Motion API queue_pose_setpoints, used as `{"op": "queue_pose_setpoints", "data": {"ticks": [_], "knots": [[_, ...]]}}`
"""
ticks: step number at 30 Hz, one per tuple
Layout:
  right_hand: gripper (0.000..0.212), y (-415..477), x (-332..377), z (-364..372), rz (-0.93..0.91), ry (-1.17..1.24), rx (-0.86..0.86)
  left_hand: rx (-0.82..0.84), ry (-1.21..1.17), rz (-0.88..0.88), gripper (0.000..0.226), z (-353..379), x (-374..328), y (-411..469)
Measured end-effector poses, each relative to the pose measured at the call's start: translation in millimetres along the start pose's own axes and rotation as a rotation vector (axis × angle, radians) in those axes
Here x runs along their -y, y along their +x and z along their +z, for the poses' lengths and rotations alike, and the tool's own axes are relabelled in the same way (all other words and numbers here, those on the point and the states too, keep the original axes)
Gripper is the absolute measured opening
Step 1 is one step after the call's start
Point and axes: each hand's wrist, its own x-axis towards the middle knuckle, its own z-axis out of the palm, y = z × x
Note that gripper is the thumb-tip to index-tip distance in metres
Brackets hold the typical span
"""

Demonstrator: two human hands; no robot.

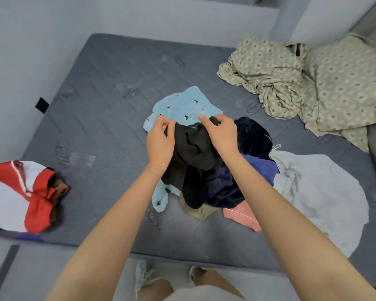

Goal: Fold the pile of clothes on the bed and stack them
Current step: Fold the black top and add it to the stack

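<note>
Both hands are over the pile, mid-bed (96, 127). The left hand (161, 140) pinches the top edge of the black garment (193, 153) between thumb and fingers. The right hand (220, 135) grips the same edge, fingers curled over it. The garment hangs between them, its lower part draped on the pile.

Beneath it I log a blue cloth (187, 105), a navy garment (252, 133), a white garment (317, 192) to the right, and pink (241, 216) and tan (202, 210) pieces nearest me. A red-and-white garment (15, 196) lies well apart at the left edge. A patterned sheet (313, 79) is bunched at far right.
</note>
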Motion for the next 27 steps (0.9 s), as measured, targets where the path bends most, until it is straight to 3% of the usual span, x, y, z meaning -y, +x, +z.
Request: {"op": "queue_pose_setpoints", "data": {"ticks": [16, 27], "knots": [[0.057, -134.9, 116.1, 134.6, 0.020, 0.024, -0.064, 0.003, -0.026, 0.105, 0.025, -237.7, 31.5, 5.3], [0.058, -146.6, 147.9, 159.4, 0.088, 0.145, -0.033, -0.019, -0.044, 0.100, 0.024, -281.4, 41.3, 32.7]]}}
